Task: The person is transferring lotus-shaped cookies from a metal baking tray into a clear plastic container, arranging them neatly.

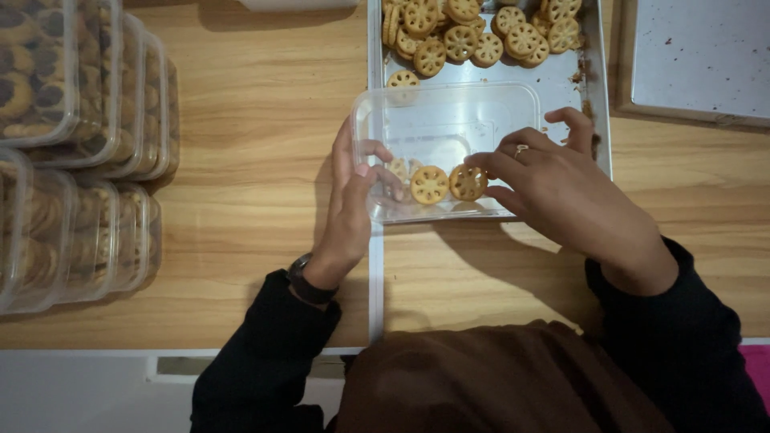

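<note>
Brown cloth (pixel 497 377) fills the lower edge, with black sleeves (pixel 265 353) running up from either side of it. From the nearer sleeve, past a dark wristwatch (pixel 303 281), the left hand (pixel 349 208) reaches forward with the palm turned inward; its thumb and curled fingers grip the near left corner of a clear plastic container (pixel 449 120), steadying it. Opposite, the right hand (pixel 561 188) comes in from the right, wrist bent and knuckles up, a ring on one finger; its fingertips (pixel 480 164) pinch a round, wheel-patterned cookie (pixel 468 182) standing inside the container beside another cookie (pixel 429 184) just like it. Both cookies sit along the container's near wall. This container rests partly on a metal baking tray (pixel 561 80) laid on the wooden table (pixel 265 120). Farther up the tray lies a heap of the same cookies (pixel 473 32). Off to the left stand rows of filled, lidded containers (pixel 72 104).
</note>
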